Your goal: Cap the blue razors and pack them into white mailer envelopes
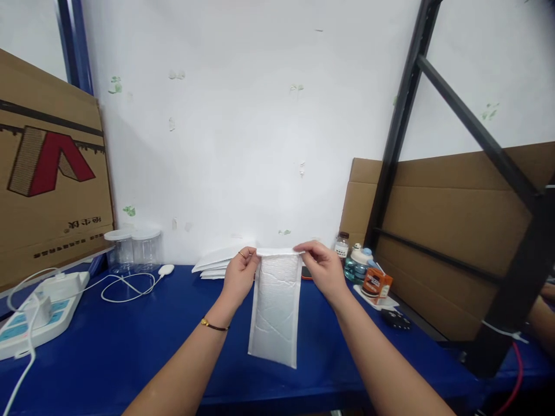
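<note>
A white padded mailer (276, 309) hangs upright in front of me, its narrow top edge held at both corners. My left hand (240, 274) pinches the upper left corner between thumb and fingers. At the upper right corner, my right hand (324, 267) grips the edge the same way. The mailer's surface is creased and looks flat. Behind my left hand lies a stack of white padded mailers (217, 264) on the blue table (173, 346). A dark object with an orange edge (306, 274) is partly hidden behind the mailer and my right hand.
On the left are a white power strip (56, 312) with cables, two clear jars (145, 251) and a large carton (52, 173). To the right stand a bottle (342, 245), a teal container (358, 266), an orange box (376, 284) and a black metal post (396, 133). Someone's arm (541, 318) shows far right.
</note>
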